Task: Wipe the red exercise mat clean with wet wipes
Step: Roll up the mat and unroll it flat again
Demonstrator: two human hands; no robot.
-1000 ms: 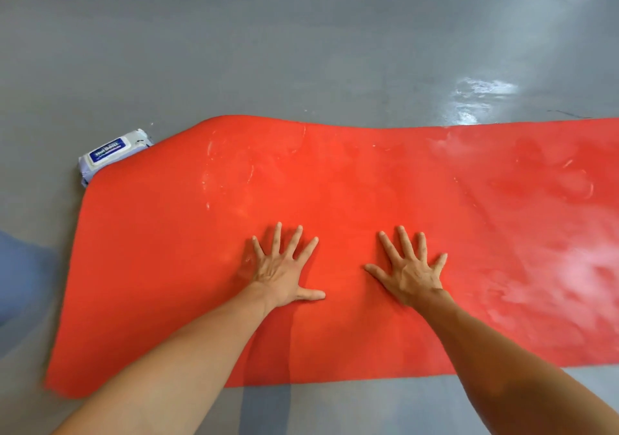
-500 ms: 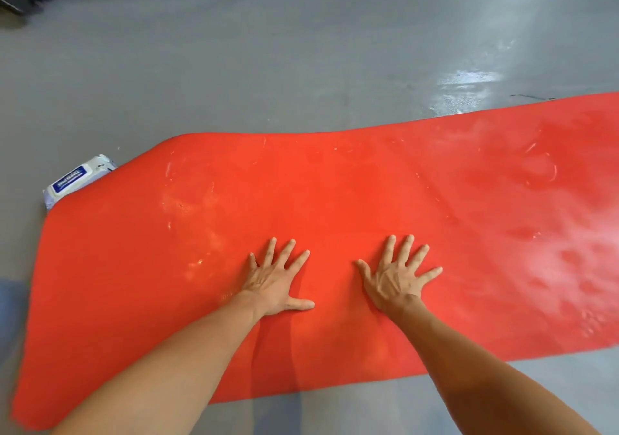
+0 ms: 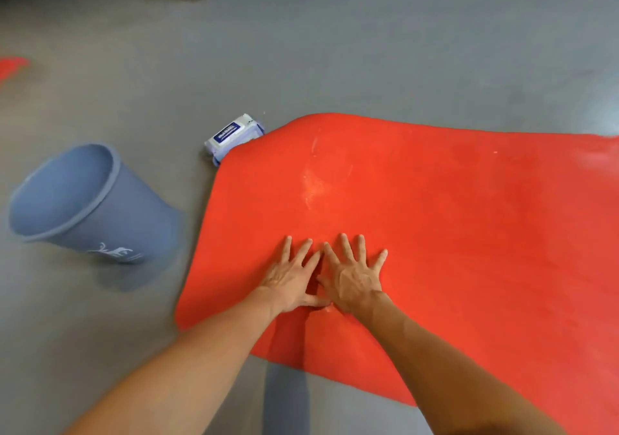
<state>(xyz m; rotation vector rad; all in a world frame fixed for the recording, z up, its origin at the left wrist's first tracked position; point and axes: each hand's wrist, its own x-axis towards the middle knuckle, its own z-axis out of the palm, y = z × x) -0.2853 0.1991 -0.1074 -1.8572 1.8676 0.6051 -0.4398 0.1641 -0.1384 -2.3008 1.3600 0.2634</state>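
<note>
On mat: red exercise mat (image 3: pixel 435 220) lay on grey floor (image 3: pixel 335 49).
Hands: left hand (image 3: pixel 290 282), right hand (image 3: pixel 355 282) flat, fingers spread, thumbs apparently touching.
Wipes: wet wipes pack (image 3: pixel 231 134) touched mat corner.
Bin: blue bin (image 3: pixel 87 206) stood left.

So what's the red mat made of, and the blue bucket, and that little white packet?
The red exercise mat looks like soft matte foam or rubber: its far edge ripples. The blue-grey bucket seems smooth moulded plastic, with a rolled rim and a dull sheen. The small white wet-wipe packet looks like thin, glossy plastic film with a printed blue label.
</note>
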